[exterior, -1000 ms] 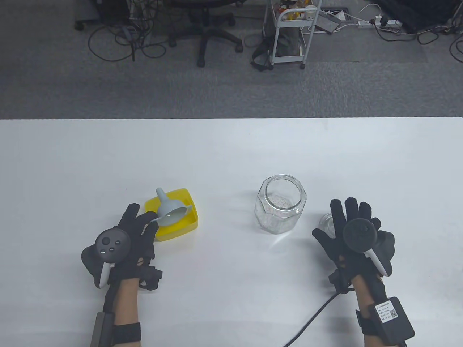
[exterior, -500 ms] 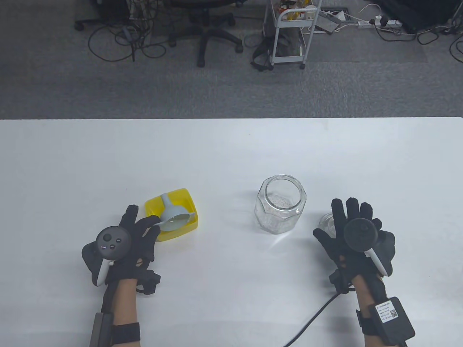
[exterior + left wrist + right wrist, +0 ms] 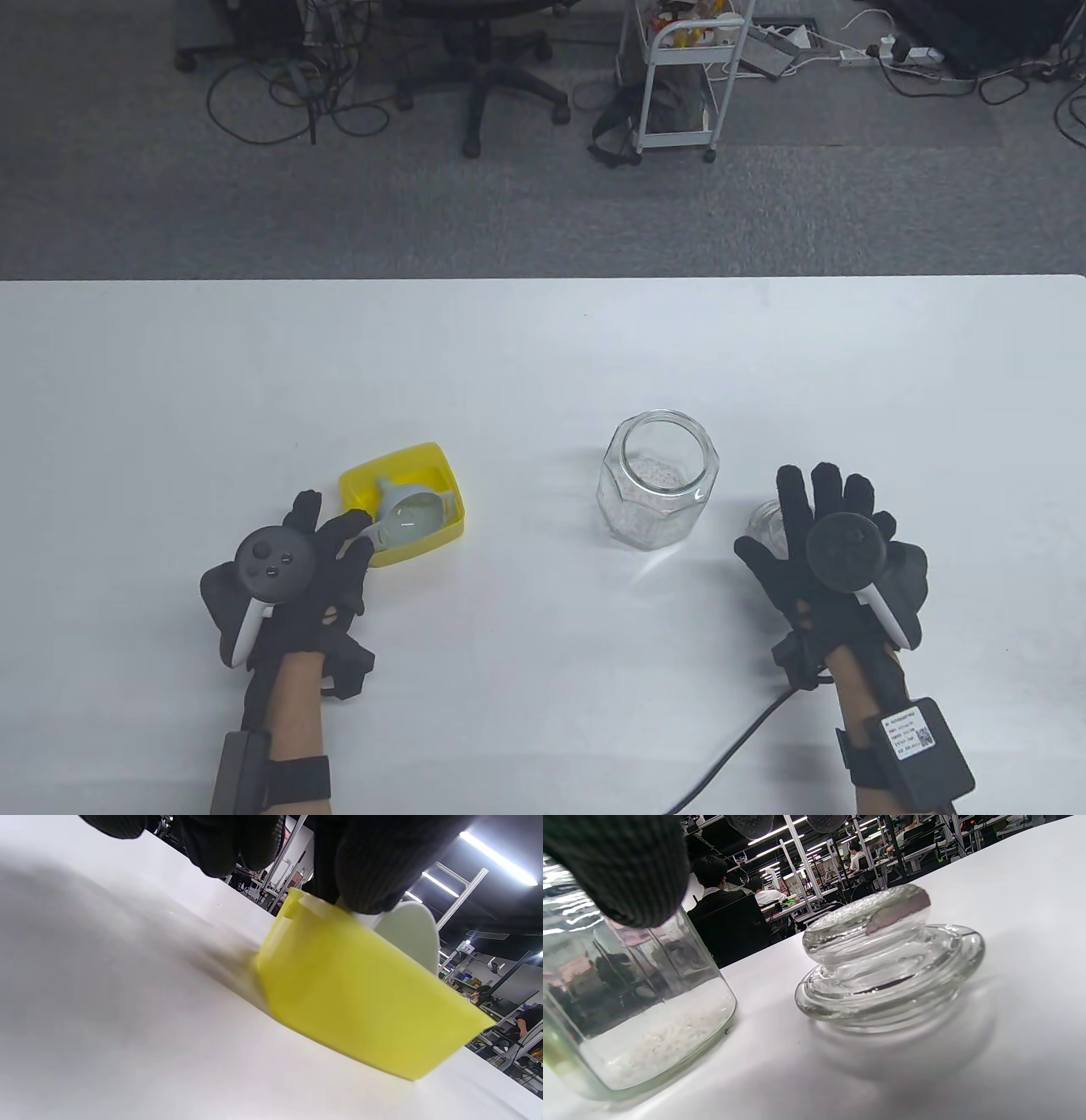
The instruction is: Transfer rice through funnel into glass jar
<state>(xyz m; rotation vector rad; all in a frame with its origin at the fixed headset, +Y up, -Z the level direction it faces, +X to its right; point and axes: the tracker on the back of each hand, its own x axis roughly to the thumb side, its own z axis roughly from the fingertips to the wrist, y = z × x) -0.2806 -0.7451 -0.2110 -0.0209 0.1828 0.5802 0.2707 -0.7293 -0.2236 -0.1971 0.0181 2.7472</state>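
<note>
The glass jar [image 3: 660,488] stands open on the white table [image 3: 526,365], mid-right, a thin layer of rice [image 3: 657,1037] already in its bottom. To its left sits the yellow box [image 3: 403,509] with the pale funnel [image 3: 411,515] lying in it, bowl toward us. Just right of the jar, the glass lid [image 3: 882,959] rests on the table under the right hand [image 3: 836,543], whose fingers are spread flat and hold nothing. The left hand [image 3: 293,569] pinches the funnel by its rim tab. My guess is the funnel goes to the jar: lift it clear of the box wall, turn the spout down, seat it squarely in the mouth.
</note>
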